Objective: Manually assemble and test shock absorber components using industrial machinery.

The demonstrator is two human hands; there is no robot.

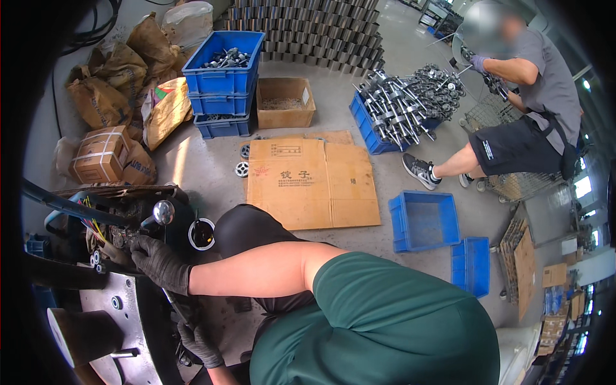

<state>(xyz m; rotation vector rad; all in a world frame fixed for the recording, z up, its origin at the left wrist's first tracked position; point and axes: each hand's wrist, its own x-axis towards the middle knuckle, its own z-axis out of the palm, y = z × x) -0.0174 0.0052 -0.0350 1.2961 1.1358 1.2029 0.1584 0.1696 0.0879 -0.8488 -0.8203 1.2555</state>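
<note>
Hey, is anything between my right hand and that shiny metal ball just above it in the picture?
Nothing visible stands between your right hand and the shiny metal ball. The white-rimmed container sits to the right, off that line. This single view can't fully settle depth.

Fairly bright overall — darker around the machine (144,324). Sunlit streak on the floor (182,157), blown-out patches (582,187) far right, hard highlight on the ball knob (164,212). Fisheye bends the right side, corners go black — co-worker's head (491,27) blurred out, nearby stuff mostly sharp.
</note>
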